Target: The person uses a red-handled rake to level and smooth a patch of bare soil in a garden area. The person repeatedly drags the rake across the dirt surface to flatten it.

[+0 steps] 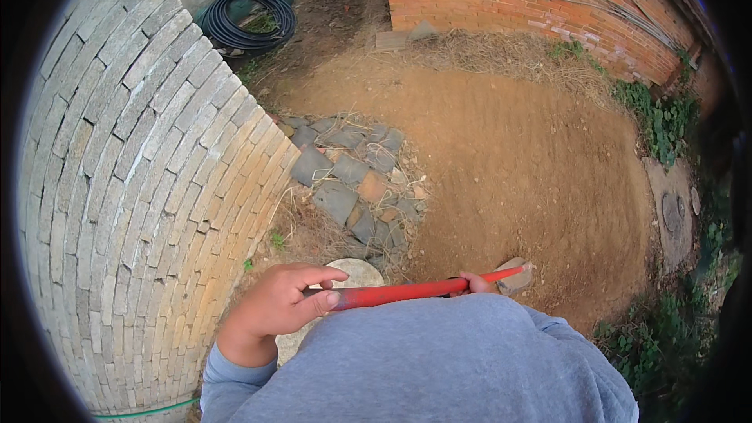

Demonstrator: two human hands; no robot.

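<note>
Across the front of my body lies a red pole-like handle point(399, 292), dark at its left end and tapering at the right. My left hand point(294, 299) is at the dark end, thumb against the red surface, index finger raised and bent. Around the handle further right, the fingers of my right hand point(474, 284) are closed, the rest of that hand hidden by my grey sweatshirt. A pale rounded flat thing point(514, 279) shows behind the handle's right tip; whether they are joined I cannot tell.
A brick wall point(135, 188) rises at the left, beside a pile of broken tiles point(352, 176). Bare soil point(529, 188) spreads ahead and right. Coiled black hose point(249, 20) lies at the upper left, near a red brick wall point(529, 0). A concrete slab point(670, 211) and plants edge the right.
</note>
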